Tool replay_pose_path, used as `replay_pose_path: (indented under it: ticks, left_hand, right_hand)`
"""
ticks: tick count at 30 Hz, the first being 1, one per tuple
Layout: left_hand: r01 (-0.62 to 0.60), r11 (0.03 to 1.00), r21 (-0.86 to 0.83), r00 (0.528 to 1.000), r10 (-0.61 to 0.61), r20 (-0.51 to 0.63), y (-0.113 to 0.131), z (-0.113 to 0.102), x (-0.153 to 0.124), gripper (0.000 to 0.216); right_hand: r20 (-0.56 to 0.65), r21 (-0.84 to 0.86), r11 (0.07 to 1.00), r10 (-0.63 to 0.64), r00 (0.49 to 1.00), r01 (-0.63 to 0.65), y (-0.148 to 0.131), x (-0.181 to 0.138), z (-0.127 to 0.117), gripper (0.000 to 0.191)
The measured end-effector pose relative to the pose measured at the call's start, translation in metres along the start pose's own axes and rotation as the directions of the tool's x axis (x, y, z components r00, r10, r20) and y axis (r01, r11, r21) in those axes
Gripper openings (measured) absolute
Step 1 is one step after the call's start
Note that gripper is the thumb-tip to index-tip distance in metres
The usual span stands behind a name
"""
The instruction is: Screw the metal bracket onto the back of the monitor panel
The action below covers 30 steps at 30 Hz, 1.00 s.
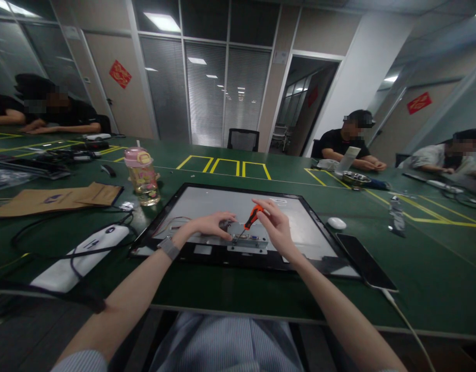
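A flat display panel [191, 201] with a black frame lies on the table in front of me. At its near edge sits a metal bracket [248, 245] with small connectors along it. My right hand [278, 227] grips an orange and black screwdriver [254, 217], tilted, its tip down at the bracket. My left hand [206, 225] is curled at the bracket's left end, thumb and fingers around it; a small dark part shows between them. Thin wires [171, 225] run across the panel left of that hand.
To the left are a white power bank [82, 258] with black cables, a pink-lidded bottle [142, 175] and a brown paper bag [47, 201]. On the right lie a phone [365, 261] on a cable and a white case [336, 223]. Several people sit across the green table [427, 268].
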<state>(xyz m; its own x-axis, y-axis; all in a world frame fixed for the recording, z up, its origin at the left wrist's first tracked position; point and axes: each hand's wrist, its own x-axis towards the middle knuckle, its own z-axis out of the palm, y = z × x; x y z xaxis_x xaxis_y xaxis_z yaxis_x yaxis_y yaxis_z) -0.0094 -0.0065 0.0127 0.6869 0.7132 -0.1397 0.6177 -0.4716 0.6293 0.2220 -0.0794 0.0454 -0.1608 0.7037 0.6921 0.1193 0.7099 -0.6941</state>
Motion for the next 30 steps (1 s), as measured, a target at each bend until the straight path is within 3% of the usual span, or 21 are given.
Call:
replay_pose_path:
  ticks: [5,13,16,18,22,30]
  left_hand:
    - [0.020,1.000,0.007,1.000,-0.020,0.003,0.003,-0.001,-0.001,0.077]
    - [-0.004,1.000,-0.016,1.000,0.004,-0.010,0.004,-0.001,-0.002,0.072]
    - [-0.007,1.000,-0.015,1.000,0.007,-0.008,0.004,-0.002,-0.002,0.071]
    - [-0.007,1.000,-0.017,1.000,0.007,-0.006,0.003,-0.002,-0.002,0.073]
    - [-0.005,1.000,-0.014,1.000,0.004,-0.009,0.000,0.000,0.000,0.073]
    - [-0.002,1.000,0.001,1.000,0.002,-0.016,0.002,0.000,-0.001,0.072]
  right_hand:
    - [0.084,0.167,0.985,0.036,0.996,-0.050,0.000,-0.002,0.002,0.039]
    - [-0.078,0.111,0.993,0.034,0.996,-0.025,0.003,0.003,0.003,0.009]
    - [-0.097,0.132,0.990,0.063,0.993,-0.050,0.003,0.004,0.003,0.008]
    - [-0.084,0.154,0.985,0.089,0.993,-0.075,0.005,0.003,0.002,0.007]
    - [-0.024,0.238,0.962,0.145,0.989,-0.136,0.008,0.001,0.002,0.023]
    - [0.042,0.345,0.928,0.136,0.990,-0.142,0.006,0.005,0.002,0.012]
